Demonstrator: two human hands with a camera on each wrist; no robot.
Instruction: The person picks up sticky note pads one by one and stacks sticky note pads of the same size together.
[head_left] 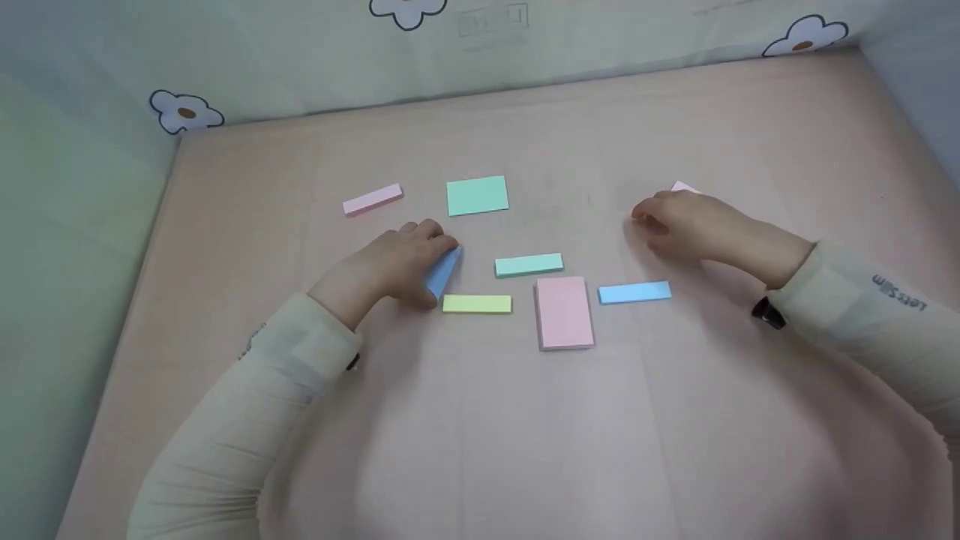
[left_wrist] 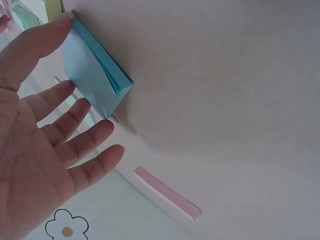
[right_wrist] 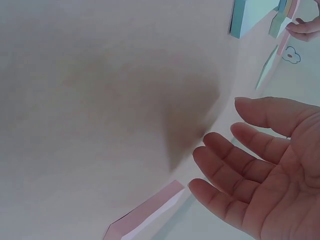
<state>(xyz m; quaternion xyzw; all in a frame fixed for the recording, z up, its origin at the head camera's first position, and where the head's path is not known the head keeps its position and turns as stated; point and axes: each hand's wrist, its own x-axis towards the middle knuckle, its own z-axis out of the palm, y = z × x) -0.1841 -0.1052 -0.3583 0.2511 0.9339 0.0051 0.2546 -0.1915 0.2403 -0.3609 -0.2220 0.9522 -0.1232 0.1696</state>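
Observation:
Between thumb and fingertips, my left hand point(head_left: 397, 259) pinches a blue sticky note pad point(head_left: 444, 271). The left wrist view shows this pad tilted on edge, its sheets slightly parted at one corner. To its right lies a yellow strip pad point(head_left: 477, 304), close to the thumb. My right hand point(head_left: 697, 225) hovers low over the table at the right, fingers loosely bent with nothing between them. Behind it a pink pad point(head_left: 684, 186) shows only a corner in the head view; in the right wrist view this pink pad point(right_wrist: 145, 215) lies below the fingertips.
At the back left lie a pink strip pad point(head_left: 373, 200) and a green rectangular pad point(head_left: 478, 196). Mid-table are a green strip pad point(head_left: 529, 265), a pink rectangular pad point(head_left: 565, 313) and a blue strip pad point(head_left: 634, 292). A flower-patterned wall point(head_left: 600, 37) borders the back.

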